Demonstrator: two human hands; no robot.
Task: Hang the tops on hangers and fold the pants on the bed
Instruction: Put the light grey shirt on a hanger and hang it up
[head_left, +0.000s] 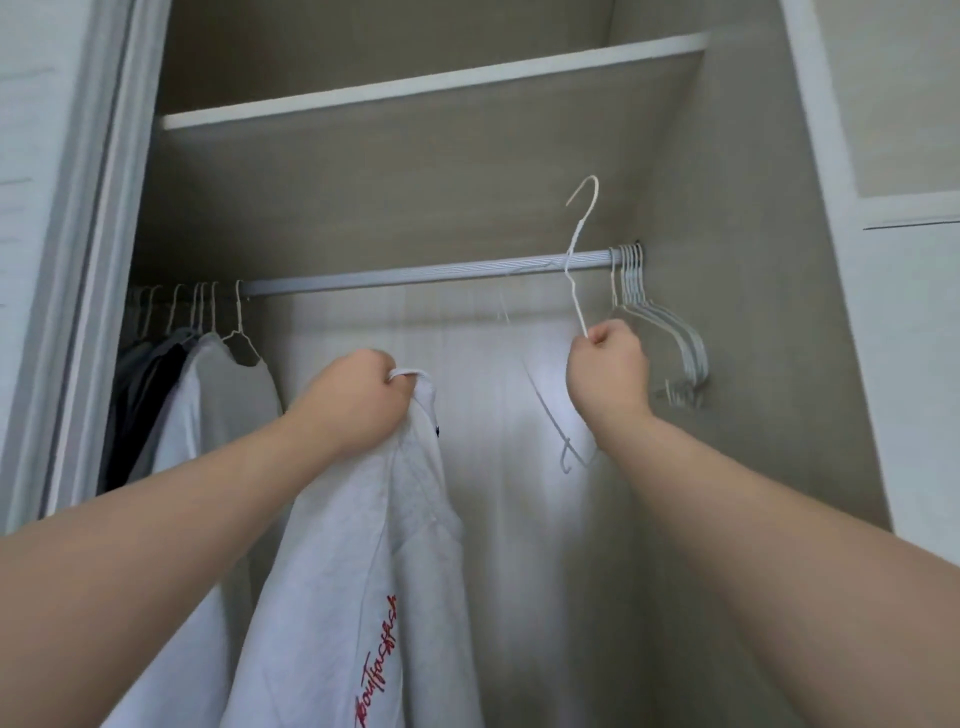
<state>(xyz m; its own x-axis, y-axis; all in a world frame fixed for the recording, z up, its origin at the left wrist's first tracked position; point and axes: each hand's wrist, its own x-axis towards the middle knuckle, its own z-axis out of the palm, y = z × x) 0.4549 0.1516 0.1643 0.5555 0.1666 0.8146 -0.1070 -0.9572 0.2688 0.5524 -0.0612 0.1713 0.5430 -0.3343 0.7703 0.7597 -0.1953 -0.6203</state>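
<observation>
I face an open wardrobe. My left hand (358, 400) is closed around the collar of a white top (363, 561) with red lettering, which hangs down from my fist. In my right hand (608, 371) is a thin white wire hanger (577, 249), gripped at its neck. Its hook points up in front of the metal rail (415, 274) and is not on the rail. The hanger's lower arm curves down below my wrist.
Several empty white hangers (670, 332) cluster at the rail's right end. Tops on hangers (208, 395), white, grey and dark, fill the left end. A shelf (431, 83) runs above the rail. Between the two groups the rail is bare.
</observation>
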